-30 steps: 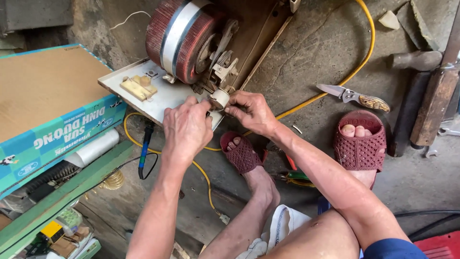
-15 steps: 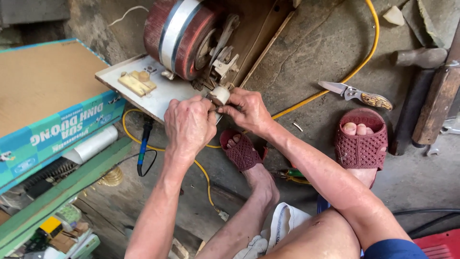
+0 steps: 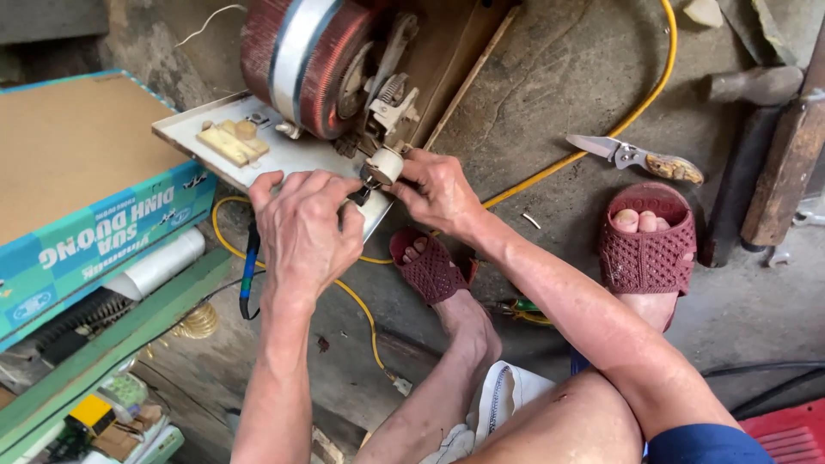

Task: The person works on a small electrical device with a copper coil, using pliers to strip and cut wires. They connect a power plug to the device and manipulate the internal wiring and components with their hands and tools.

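A large copper-wound coil (image 3: 301,60) with a grey metal band stands on a pale metal base plate (image 3: 284,155), with a small mechanism of gears and brackets (image 3: 387,103) on its front. My right hand (image 3: 438,193) pinches a small white cylindrical part (image 3: 387,163) at the plate's edge. My left hand (image 3: 301,228) is curled beside it, fingertips closed on a small dark piece (image 3: 361,191) right under the white part. What exactly the left fingers hold is hidden.
A folding knife (image 3: 636,157) lies open on the concrete floor near a yellow cable (image 3: 601,142). A cardboard box (image 3: 86,189) sits at left, a blue-handled tool (image 3: 249,266) below it. My feet wear red sandals (image 3: 644,245). A hammer (image 3: 756,86) lies right.
The view has moved closer to the coil. Both hands stay at the white part; my left hand has shifted slightly down and left.
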